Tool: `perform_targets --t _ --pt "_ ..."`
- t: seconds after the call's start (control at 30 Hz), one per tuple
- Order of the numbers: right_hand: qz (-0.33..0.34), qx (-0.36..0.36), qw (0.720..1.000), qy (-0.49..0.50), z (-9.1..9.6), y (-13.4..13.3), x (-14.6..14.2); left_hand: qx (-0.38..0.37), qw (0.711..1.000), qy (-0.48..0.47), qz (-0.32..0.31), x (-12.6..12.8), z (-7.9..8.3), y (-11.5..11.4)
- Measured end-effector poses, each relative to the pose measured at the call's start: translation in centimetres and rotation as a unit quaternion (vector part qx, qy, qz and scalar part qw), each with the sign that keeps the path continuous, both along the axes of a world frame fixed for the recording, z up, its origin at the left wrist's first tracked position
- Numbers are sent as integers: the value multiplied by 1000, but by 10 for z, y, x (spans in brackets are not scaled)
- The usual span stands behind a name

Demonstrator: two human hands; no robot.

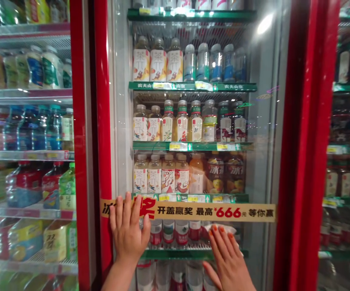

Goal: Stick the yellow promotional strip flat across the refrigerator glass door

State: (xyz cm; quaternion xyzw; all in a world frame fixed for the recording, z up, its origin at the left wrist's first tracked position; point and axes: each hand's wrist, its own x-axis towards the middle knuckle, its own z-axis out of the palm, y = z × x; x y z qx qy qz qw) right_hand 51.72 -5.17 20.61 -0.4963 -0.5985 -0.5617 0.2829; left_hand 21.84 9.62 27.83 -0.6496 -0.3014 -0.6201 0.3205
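Note:
My left hand (129, 234) lies flat with fingers spread on the left part of the glass door (261, 161). Its fingers overlap a gold banner strip (254, 213) with black and red characters. Lower right of the strip, my right hand (229, 260) presses a white cloth (228, 229) flat against the glass. The fingers cover much of the cloth, and its edges show above and to the right of them. Bottles stand on shelves behind the door, among them white-labelled tea bottles (158, 64) and an orange drink bottle (197, 173).
Red frames, such as the left door frame (102, 121), border the glass. Another cooler on the left holds blue-capped bottles (53, 129) and multipacks (26, 184). Shelves of dark bottles (344, 182) show at the right. A light glare (265, 24) reflects off the glass.

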Motion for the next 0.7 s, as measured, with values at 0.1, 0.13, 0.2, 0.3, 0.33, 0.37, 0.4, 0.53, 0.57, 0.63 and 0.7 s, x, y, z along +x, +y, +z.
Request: perform_targets --t 0.1,0.13,0.2,0.3,0.33,0.37,0.4,0.53,0.57,0.63,0.7 --pt "-20 68 985 154 4 -6 22 0 1000 -2 4 2 0 -1" --pt "-29 102 967 230 14 -4 24 0 1000 -3 6 2 0 -1" --pt "-36 140 940 308 33 4 15 2 1000 -6 9 2 0 -1" --pt "-22 76 977 199 31 15 -21 3 1000 -5 8 1 0 -1" --pt "-9 41 991 125 19 15 -30 4 1000 -4 6 0 0 -1" --pt "3 14 998 58 4 14 -34 5 1000 -5 4 0 0 -1" --pt "10 -1 1000 17 -11 10 -32 5 1000 -5 2 0 0 -1" --pt "-29 61 978 198 -27 -5 12 2 1000 -6 0 2 0 0" --pt "-38 90 958 270 -17 -5 20 2 1000 -8 -1 2 0 -1" --pt "-41 122 932 340 7 1 18 1 1000 -10 -2 2 0 -1" --pt "-35 98 950 295 18 13 -3 2 1000 -8 -2 2 0 -2"
